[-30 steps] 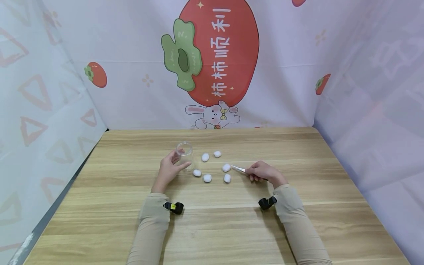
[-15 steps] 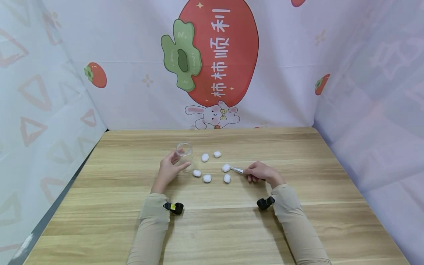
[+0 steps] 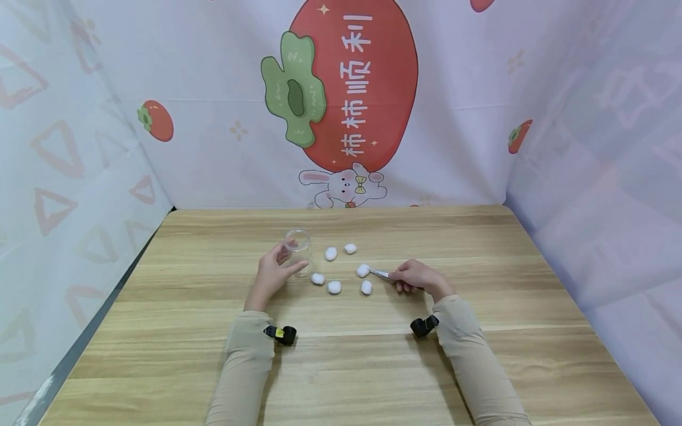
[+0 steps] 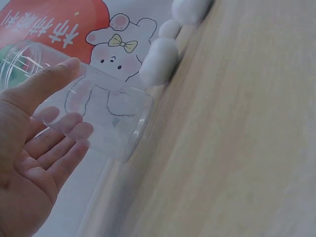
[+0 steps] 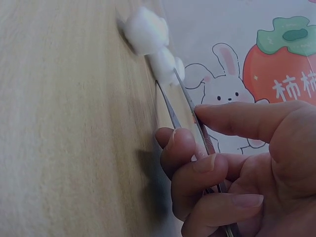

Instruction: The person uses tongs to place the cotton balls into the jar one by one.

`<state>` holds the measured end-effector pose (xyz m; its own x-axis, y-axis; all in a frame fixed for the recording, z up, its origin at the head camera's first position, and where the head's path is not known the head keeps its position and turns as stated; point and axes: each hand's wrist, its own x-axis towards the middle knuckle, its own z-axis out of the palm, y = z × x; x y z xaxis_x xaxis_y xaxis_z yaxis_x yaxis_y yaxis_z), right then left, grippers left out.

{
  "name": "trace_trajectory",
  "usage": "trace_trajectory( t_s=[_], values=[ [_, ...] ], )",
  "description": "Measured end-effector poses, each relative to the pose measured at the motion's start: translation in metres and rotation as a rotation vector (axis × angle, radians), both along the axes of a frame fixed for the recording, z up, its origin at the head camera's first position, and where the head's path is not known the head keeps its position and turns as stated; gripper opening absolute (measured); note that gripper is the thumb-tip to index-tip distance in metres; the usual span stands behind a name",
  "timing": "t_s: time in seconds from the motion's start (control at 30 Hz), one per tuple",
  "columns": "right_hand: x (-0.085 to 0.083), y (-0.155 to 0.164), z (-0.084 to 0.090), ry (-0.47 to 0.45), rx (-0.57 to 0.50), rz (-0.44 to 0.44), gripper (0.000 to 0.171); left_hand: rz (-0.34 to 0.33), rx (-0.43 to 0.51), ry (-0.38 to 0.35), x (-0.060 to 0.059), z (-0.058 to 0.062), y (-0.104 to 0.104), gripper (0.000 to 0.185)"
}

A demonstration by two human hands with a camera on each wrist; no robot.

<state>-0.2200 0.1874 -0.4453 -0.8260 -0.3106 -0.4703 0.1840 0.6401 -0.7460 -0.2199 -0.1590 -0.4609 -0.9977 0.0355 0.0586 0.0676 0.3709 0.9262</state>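
Observation:
My left hand (image 3: 269, 277) holds an upright clear jar (image 3: 301, 260) around its side, thumb on one side and fingers on the other. No lid covers its mouth, and nothing shows inside. My right hand (image 3: 422, 277) grips metal tweezers (image 3: 380, 273) pointing left at a white cotton ball (image 3: 363, 270). In the right wrist view, the two tweezer tips stand apart beside a cotton ball (image 5: 160, 64); whether they touch it, I cannot tell. Curled fingers (image 5: 197, 170) and the thumb hold the tweezer arms.
More cotton balls lie on the wooden table (image 3: 341, 373): one ball (image 3: 317, 278) close to the jar, another ball (image 3: 366, 287) in front of the tweezer tips, several others between the hands. A printed cloth (image 3: 453, 118) hangs behind and along both sides.
My right hand has moved slightly left, bringing the tweezer tips from just right of the cotton ball up to its edge. The left hand and the jar stay in place.

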Motion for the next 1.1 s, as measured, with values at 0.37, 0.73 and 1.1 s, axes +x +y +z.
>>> trace_trajectory(
  t_s=[0.37, 0.73, 1.1],
  values=[
    [-0.0003, -0.0027, 0.0000, -0.009, 0.016, -0.020, 0.029, -0.004, 0.008, -0.006, 0.0000, -0.0001, 0.0007, 0.069],
    [0.0006, -0.0047, -0.0009, 0.008, 0.011, -0.040, 0.026, -0.011, 0.003, 0.001, -0.0007, -0.0022, 0.0017, 0.069],
    [0.0008, -0.0059, -0.0030, 0.063, -0.007, -0.037, 0.026, -0.006, 0.005, 0.021, -0.0017, -0.0043, 0.0005, 0.065]
  ],
)
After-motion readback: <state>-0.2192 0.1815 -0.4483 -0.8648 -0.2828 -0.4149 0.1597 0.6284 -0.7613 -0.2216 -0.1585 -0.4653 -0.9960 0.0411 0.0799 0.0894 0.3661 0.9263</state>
